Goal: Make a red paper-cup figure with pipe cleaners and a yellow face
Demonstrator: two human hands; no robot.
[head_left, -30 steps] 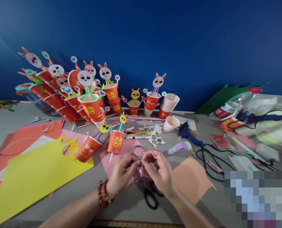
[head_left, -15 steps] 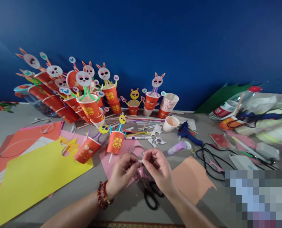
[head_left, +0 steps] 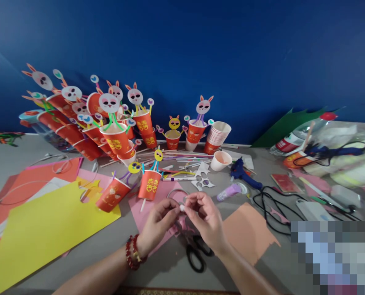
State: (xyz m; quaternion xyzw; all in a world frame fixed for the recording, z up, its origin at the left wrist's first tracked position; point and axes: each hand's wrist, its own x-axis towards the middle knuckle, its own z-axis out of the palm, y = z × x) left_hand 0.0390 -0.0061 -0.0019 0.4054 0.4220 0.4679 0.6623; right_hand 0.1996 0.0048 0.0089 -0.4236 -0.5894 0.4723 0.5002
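Between the fingertips of both hands is a small white piece (head_left: 181, 208), too small to make out its kind. My left hand (head_left: 160, 219), with red bead bracelets at the wrist, pinches it from the left. My right hand (head_left: 205, 217) pinches it from the right, fingers curled. Below the hands lie black-handled scissors (head_left: 196, 259), their blades partly hidden among pink paper scraps (head_left: 182, 224). A pink sheet (head_left: 139, 205) lies under and beyond my left hand. Just past it stands a red paper cup (head_left: 150, 185) with a yellow rabbit figure; another red cup (head_left: 113, 194) leans beside it.
Several red cups with rabbit figures (head_left: 113, 137) crowd the back left. Yellow card (head_left: 44, 233) covers the left side; orange paper (head_left: 247, 231) lies at right. A purple glue tube (head_left: 229, 191), blue glue gun (head_left: 244, 174), black cable (head_left: 267, 205) and stacked cups (head_left: 217, 137) stand or lie beyond.
My fingers have shifted slightly around the small white piece, and it shows a little more clearly between them. The things on the table have stayed in place.
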